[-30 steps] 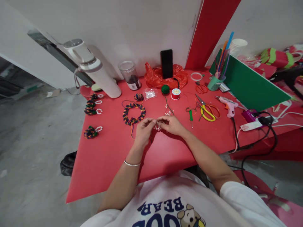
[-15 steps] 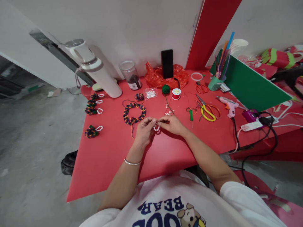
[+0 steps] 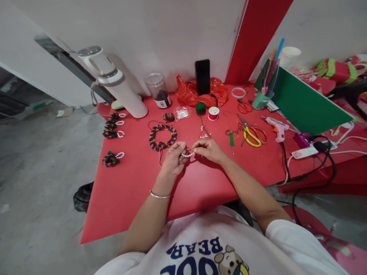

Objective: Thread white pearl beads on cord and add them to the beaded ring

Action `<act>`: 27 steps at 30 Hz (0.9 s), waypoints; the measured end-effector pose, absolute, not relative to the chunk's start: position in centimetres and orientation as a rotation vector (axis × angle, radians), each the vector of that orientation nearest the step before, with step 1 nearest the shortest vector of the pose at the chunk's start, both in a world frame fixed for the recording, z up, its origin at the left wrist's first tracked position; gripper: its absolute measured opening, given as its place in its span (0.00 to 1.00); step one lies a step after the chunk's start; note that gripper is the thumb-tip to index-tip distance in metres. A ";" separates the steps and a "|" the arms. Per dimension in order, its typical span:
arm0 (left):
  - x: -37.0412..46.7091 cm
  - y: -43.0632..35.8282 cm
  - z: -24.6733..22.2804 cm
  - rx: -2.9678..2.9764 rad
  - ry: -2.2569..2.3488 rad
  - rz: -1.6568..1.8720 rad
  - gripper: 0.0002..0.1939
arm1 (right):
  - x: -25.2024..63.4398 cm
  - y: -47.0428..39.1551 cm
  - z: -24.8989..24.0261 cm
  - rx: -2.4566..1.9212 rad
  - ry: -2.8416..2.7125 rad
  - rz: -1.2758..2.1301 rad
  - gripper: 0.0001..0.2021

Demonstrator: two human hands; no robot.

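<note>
A short string of white beads (image 3: 187, 155) stretches between my two hands, sagging slightly. My left hand (image 3: 174, 157) pinches its left end, and my right hand (image 3: 208, 149) pinches the other end with thumb and forefinger. Several loose white beads (image 3: 204, 133) lie on the table just beyond the right hand. Left of my hands rests a multicoloured crocheted ring (image 3: 163, 137) with a yarn tail. A red thread spool (image 3: 213, 113) and a green yarn ball (image 3: 201, 107) stand behind the loose beads.
Several small yarn pieces with bead loops (image 3: 111, 159) line the red table's (image 3: 129, 191) left side. A green-handled crochet hook (image 3: 231, 139), yellow-handled scissors (image 3: 252, 137) and a pink glue gun (image 3: 276, 128) lie to the right. A white bottle (image 3: 123, 93), jar (image 3: 157, 91) and phone (image 3: 202, 77) stand behind.
The bead string was bent into a small loop between my fingertips; now it is drawn out into a shallow curve. My hands have moved slightly apart.
</note>
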State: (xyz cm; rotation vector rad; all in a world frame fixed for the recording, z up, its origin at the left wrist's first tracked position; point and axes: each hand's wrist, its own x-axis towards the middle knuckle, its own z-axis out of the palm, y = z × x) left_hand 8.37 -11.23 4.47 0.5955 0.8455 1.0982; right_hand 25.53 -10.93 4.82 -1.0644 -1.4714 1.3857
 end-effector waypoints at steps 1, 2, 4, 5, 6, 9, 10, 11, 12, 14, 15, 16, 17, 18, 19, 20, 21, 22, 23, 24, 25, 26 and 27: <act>8.3 -11.2 4.5 0.605 0.844 1.101 0.25 | 25.5 -10.9 4.8 -1.065 -1.453 1.400 0.05; 8.3 -11.2 4.5 0.617 0.848 1.103 0.25 | 25.5 -10.9 4.8 -1.069 -1.430 1.429 0.05; 8.3 -11.3 4.5 0.641 0.867 1.107 0.25 | 25.3 -10.9 4.6 -1.073 -1.368 1.525 0.05; 8.4 -11.3 4.4 0.651 0.882 1.111 0.25 | 25.3 -10.9 4.5 -1.071 -1.330 1.582 0.06; 8.4 -11.3 4.4 0.658 0.899 1.114 0.25 | 25.2 -10.9 4.4 -1.064 -1.289 1.634 0.07; 8.6 -11.4 4.4 0.660 0.947 1.108 0.26 | 25.0 -10.8 4.1 -1.023 -1.151 1.752 0.08; 8.7 -11.4 4.4 0.661 0.954 1.104 0.27 | 25.0 -10.8 4.0 -1.008 -1.109 1.782 0.09; 8.7 -11.4 4.5 0.663 0.955 1.101 0.27 | 25.0 -10.8 4.0 -0.998 -1.075 1.807 0.09; 8.8 -11.5 4.5 0.668 0.952 1.102 0.27 | 25.0 -10.8 4.1 -0.994 -1.056 1.826 0.10; 8.8 -11.5 4.6 0.677 0.936 1.115 0.27 | 24.9 -10.8 4.2 -1.007 -1.065 1.836 0.12; 8.8 -11.5 4.6 0.681 0.929 1.122 0.27 | 24.9 -10.8 4.2 -1.019 -1.081 1.823 0.12; 8.8 -11.5 4.6 0.683 0.924 1.127 0.27 | 24.9 -10.9 4.3 -1.031 -1.101 1.807 0.13; 8.8 -11.5 4.5 0.684 0.921 1.131 0.26 | 24.8 -10.9 4.3 -1.041 -1.120 1.790 0.14; 8.8 -11.5 4.5 0.685 0.919 1.131 0.26 | 24.8 -10.9 4.4 -1.048 -1.134 1.776 0.15; 8.8 -11.5 4.4 0.686 0.918 1.130 0.26 | 24.8 -10.9 4.4 -1.052 -1.144 1.767 0.15; 8.8 -11.5 4.3 0.687 0.915 1.128 0.26 | 24.9 -10.9 4.4 -1.053 -1.151 1.763 0.15; 8.7 -11.5 4.3 0.687 0.910 1.128 0.26 | 24.9 -10.9 4.4 -1.055 -1.155 1.763 0.16; 8.7 -11.4 4.2 0.687 0.906 1.129 0.26 | 25.0 -10.9 4.3 -1.056 -1.158 1.765 0.16; 8.7 -11.4 4.2 0.687 0.902 1.131 0.26 | 25.0 -10.9 4.3 -1.059 -1.158 1.766 0.16; 8.7 -11.4 4.2 0.687 0.901 1.133 0.26 | 25.1 -10.8 4.3 -1.062 -1.160 1.766 0.16; 8.8 -11.4 4.2 0.687 0.900 1.135 0.25 | 25.1 -10.8 4.3 -1.065 -1.163 1.765 0.16; 8.8 -11.5 4.2 0.686 0.900 1.138 0.25 | 25.1 -10.8 4.2 -1.067 -1.167 1.759 0.15; 8.8 -11.5 4.2 0.685 0.900 1.140 0.25 | 25.0 -10.8 4.2 -1.067 -1.170 1.749 0.15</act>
